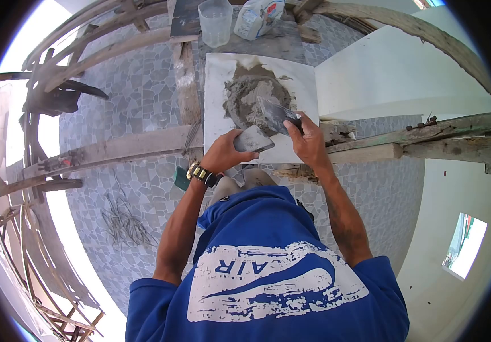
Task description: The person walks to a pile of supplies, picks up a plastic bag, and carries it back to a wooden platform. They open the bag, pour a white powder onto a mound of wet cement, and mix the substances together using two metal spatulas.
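My left hand [223, 153], with a watch at its wrist, is closed around the edge of a small flat grey plate [253, 139], its thumb along the near edge. My right hand [310, 143] grips the dark handle of a putty knife [274, 113]. The knife's wide, smeared blade points up and left, over wet grey mortar [245, 94]. This mortar lies in a rough ring-shaped heap on a white board [216, 122] in front of me. The plate is held just above the board's near part, close to the mortar.
Beyond the board stand a translucent plastic container [214, 25] and a white bag [258, 18]. Wooden beams [114, 149] run to the left, more timbers [416, 137] to the right. Tangled wire [123, 219] appears against the stone-patterned floor [143, 102]. A pale wall [393, 65] rises at right.
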`<state>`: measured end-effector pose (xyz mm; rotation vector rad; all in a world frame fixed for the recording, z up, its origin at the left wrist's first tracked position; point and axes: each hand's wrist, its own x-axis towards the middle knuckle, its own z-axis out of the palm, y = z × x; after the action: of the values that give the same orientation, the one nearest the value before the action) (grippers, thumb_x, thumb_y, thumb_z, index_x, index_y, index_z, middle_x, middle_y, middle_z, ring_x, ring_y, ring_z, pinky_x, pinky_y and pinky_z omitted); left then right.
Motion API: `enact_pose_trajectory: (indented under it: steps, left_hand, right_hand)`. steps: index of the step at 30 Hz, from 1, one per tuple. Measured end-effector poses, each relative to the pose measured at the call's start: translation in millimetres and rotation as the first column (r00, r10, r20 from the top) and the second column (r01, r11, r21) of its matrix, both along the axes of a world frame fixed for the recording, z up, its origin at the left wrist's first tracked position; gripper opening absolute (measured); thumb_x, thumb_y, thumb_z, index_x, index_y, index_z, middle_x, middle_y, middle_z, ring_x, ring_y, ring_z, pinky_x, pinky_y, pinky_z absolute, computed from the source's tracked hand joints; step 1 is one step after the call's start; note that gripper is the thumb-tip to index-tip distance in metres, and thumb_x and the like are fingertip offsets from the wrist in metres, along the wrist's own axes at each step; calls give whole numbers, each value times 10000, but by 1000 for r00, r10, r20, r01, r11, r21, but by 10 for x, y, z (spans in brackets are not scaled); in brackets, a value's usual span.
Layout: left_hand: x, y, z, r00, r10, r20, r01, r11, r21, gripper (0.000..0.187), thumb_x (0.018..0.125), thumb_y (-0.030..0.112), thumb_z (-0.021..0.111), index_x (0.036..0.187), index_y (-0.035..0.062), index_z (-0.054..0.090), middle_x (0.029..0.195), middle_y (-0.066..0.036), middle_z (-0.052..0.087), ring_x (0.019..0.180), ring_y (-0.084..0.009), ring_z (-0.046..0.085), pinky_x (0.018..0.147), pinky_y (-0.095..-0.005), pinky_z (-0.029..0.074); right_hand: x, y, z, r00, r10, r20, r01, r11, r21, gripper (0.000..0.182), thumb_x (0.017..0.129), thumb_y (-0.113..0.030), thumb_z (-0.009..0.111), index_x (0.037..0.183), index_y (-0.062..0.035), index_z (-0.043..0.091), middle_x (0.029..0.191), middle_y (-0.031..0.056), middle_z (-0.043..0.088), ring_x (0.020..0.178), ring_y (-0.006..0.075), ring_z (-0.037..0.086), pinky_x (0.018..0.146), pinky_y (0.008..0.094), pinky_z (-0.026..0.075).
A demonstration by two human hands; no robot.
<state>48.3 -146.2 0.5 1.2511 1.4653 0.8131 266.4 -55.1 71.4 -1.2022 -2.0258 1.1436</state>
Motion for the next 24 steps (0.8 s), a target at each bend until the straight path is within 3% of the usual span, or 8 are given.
enact_pose_trajectory:
  steps: [4,7,13,16,22,24]
  left_hand:
    - [27,187,173,998,-32,50,32,999,-1,641,708,387,815,1107,-90,657,869,-193,711,799,-243,687,769,-341,523]
    - [-12,331,179,996,-69,63,74,994,-82,681,734,412,787,1183,-78,640,936,-172,714,871,-243,676,829,-336,503]
    - [-59,412,199,995,-86,49,89,993,-72,751,710,434,781,1234,-80,620,1046,-199,698,940,-238,656,867,-333,493]
    - [-75,426,225,996,-74,50,77,994,-75,752,712,418,783,1241,-89,613,1049,-194,699,942,-227,656,868,-329,494]
    - [-146,539,191,996,-41,76,50,993,-108,736,708,361,807,1254,-90,607,976,-170,710,871,-188,665,824,-316,514]
    - [-186,595,297,998,-31,46,36,994,-107,722,693,359,816,1217,-96,618,964,-179,713,856,-207,677,803,-331,527]
  right_hand:
    - [69,-23,23,990,134,47,-138,986,92,255,967,-50,559,1216,-22,609,1105,175,693,979,263,682,844,335,526]
    - [89,10,-66,958,283,-41,-269,942,201,288,950,11,539,1222,-44,619,1172,171,681,1057,314,678,895,359,536]
    - [295,148,-109,925,373,74,-380,896,228,377,898,83,540,1235,-63,624,1183,157,680,1076,325,669,928,384,545]
    - [442,215,-207,933,351,81,-360,919,164,398,886,92,534,1240,-67,623,1182,157,680,1076,336,665,916,395,552]
    - [706,405,-253,870,337,361,-442,858,263,360,869,81,537,1185,-61,636,1060,155,693,960,365,668,840,414,562]
    - [803,447,-235,861,294,415,-411,883,227,345,889,72,523,1193,-49,631,1093,161,688,1001,368,661,861,420,550]
